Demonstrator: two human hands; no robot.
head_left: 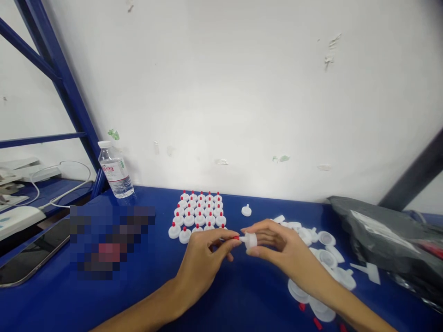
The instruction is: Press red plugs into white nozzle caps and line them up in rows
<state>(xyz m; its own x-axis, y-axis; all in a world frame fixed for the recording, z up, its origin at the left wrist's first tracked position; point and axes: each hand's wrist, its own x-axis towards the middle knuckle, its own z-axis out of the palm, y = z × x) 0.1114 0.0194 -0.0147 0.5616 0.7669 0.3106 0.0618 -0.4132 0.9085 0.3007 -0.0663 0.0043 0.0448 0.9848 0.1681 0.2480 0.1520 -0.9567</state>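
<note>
My right hand [273, 242] grips a white plastic nozzle cap [251, 240] by its wide base, the narrow spout turned to the left. Between the thumb and fingers of my left hand [211, 246] is a small red tip cap [237, 238], right at the end of that spout. Whether the two parts touch is too small to tell. Behind my left hand stand rows of white nozzle caps with red tips [200, 217], upright on the blue table [145, 295]. A single white nozzle cap without a red tip [246, 210] stands to their right.
Loose white caps [327, 258] lie piled by my right forearm, with several red tip caps [317, 323] near the front. A dark plastic bag [387, 230] lies at the right. At left are a water bottle [116, 170], a phone [32, 253] and a blurred-out patch.
</note>
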